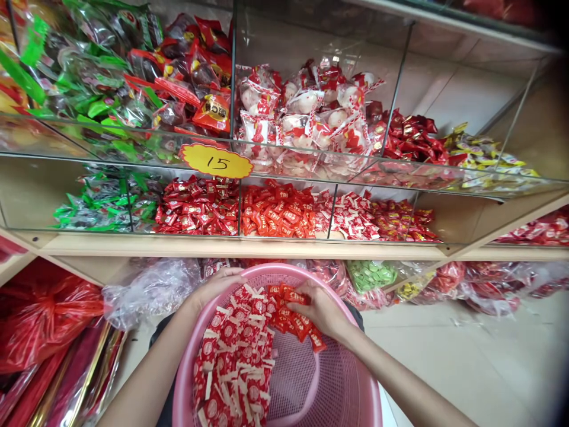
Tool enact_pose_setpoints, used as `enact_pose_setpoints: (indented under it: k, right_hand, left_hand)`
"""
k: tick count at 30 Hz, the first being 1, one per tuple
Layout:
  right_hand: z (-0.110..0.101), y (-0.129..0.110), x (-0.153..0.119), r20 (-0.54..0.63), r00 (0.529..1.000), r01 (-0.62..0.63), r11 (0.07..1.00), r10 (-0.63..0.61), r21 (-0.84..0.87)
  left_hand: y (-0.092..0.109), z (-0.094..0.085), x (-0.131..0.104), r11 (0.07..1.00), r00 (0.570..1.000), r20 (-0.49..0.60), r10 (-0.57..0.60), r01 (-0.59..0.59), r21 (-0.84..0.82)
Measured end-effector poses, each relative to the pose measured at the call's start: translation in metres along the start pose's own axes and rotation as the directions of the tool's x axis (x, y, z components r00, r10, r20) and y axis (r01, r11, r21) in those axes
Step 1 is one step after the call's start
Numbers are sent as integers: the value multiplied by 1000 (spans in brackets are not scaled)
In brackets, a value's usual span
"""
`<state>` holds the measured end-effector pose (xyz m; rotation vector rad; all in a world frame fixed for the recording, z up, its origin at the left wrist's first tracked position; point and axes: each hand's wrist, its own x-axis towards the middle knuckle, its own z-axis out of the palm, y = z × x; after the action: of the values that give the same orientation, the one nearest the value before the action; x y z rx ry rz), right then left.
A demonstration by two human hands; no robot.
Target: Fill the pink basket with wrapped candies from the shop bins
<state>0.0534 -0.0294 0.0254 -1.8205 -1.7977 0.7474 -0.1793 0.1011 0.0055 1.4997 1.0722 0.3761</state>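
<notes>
A pink plastic mesh basket (342,379) is in front of me, below the shelves. My left hand (222,286) is closed over its upper left rim. Inside, red-and-white wrapped candies (240,356) lie heaped along the left side. My right hand (320,311) reaches in over the right rim, its fingers curled on a cluster of orange-red wrapped candies (291,320). That cluster rests against the far wall, beside the red-and-white heap. Part of the mesh floor shows at the lower right; some fingertips of both hands are hidden.
Glass-fronted shelf bins hold orange-red candies (280,210), dark red candies (198,207) and green-wrapped packets (106,201). A yellow price tag (216,161) reads 15. Clear bags (153,290) lie beneath the wooden shelf edge (311,248). A red plastic bag (48,320) sits left.
</notes>
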Motion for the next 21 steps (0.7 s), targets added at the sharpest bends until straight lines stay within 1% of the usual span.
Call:
enact_pose_setpoints:
  k: [1,2,4,6,9,12,17,21]
  right_hand:
    - [3,0,0,-41,998,45,989,-52,-138]
    - [7,0,1,-49,995,76,963,-92,-258]
    - [13,-2,1,-7,990,125,889,-142,-441]
    - [19,-5,3,38,984,164,817,-171,-553]
    - [24,-9,9,80,977,201,741,-195,-640]
    - [27,-11,14,93,977,202,691,-193,-694]
    - [30,-9,15,72,981,173,637,-182,-751]
    - [35,-2,13,83,967,207,562,-240,-801]
  left_hand:
    - [-1,0,1,1000,1000,2,2,-2,0]
    - [-2,0,2,1000,1000,14,3,-3,-3]
    - [-4,0,3,1000,1000,27,3,-3,-15]
    - [-5,0,4,1000,1000,29,5,-4,-26]
    - [-4,0,3,999,999,41,12,-10,-38]
    - [-1,0,1,999,997,77,18,-15,-38]
    - [2,-1,0,1000,999,27,19,-20,4]
    - [1,0,0,1000,999,48,15,-14,-11]
